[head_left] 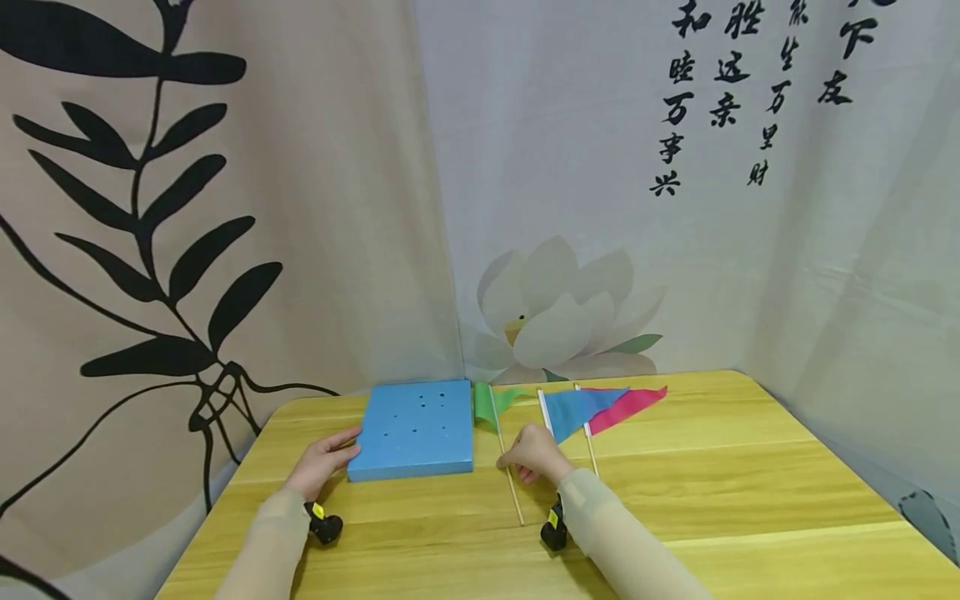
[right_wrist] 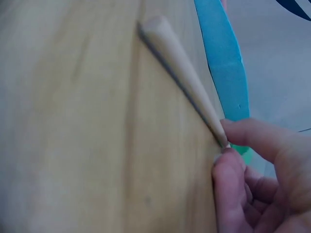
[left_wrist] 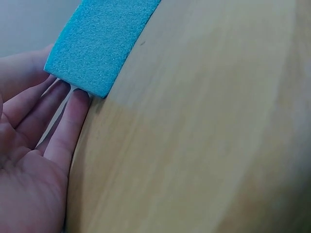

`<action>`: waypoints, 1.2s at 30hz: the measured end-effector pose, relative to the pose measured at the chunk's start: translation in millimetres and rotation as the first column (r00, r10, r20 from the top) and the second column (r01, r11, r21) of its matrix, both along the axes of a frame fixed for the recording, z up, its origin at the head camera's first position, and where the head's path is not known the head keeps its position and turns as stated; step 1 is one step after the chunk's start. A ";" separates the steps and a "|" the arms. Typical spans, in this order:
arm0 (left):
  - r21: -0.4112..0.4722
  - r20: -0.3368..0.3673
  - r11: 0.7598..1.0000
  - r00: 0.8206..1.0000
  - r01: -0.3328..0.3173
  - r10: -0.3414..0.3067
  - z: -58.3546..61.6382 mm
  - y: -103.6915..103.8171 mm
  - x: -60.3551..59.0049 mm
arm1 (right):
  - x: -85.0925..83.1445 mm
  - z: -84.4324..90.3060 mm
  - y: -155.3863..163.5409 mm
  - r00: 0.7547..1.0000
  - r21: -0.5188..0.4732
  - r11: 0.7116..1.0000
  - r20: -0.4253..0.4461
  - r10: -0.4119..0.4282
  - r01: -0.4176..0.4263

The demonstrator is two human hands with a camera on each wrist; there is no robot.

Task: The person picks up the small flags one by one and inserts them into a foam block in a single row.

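A blue foam board (head_left: 418, 429) with several small holes in its top lies flat on the table. At its left side is my left hand (head_left: 324, 463), fingers extended, with fingertips (left_wrist: 80, 94) against the board's edge in the left wrist view. My right hand (head_left: 537, 454) pinches the wooden stick of a green flag (head_left: 489, 407) between thumb and index finger. That stick (right_wrist: 182, 68) runs close along the tabletop in the right wrist view. Just right of this hand lie a blue flag (head_left: 577, 408) and a red flag (head_left: 632, 407), their cloths overlapping.
The wooden table (head_left: 750, 500) has rounded far corners. Close behind it hangs a pale curtain (head_left: 360, 208) printed with dark leaves, a lotus and black characters. Black wrist cameras (head_left: 325, 527) are strapped at both wrists.
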State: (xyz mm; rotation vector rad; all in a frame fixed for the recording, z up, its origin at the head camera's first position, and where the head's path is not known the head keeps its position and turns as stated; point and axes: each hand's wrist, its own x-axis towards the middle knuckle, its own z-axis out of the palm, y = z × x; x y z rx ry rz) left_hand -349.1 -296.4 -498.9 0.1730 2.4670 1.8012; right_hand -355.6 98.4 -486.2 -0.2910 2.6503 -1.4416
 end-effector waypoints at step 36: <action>0.005 -0.016 1.000 1.000 0.010 -0.010 -0.6 -1.8 0.7 | 0.7 10.4 13.2 0.980 -0.233 0.972 0.196 0.023 0.024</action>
